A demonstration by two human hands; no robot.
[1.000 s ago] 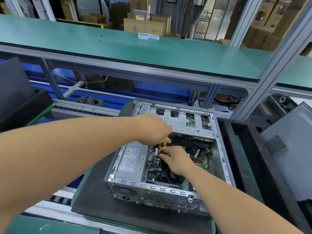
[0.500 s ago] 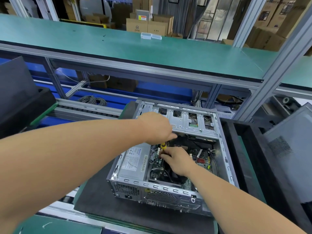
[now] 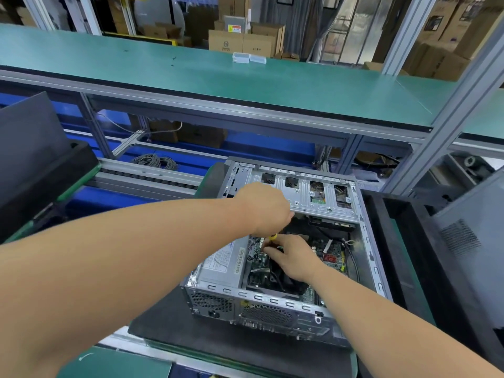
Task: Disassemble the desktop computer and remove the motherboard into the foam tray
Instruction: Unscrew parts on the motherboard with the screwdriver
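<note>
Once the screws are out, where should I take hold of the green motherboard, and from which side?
Probably the bare green motherboard edge, from above through the open top of the grey metal computer case, since it lies flat on the floor. The silver power supply box blocks the left; both hands now cover much of the board.

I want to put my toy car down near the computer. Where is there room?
The long green shelf behind the computer case is mostly bare, apart from two small clear boxes. The dark mat in front of the case has a bare strip. Inside the case it is crowded: both hands, left and right, and a screwdriver.
</note>
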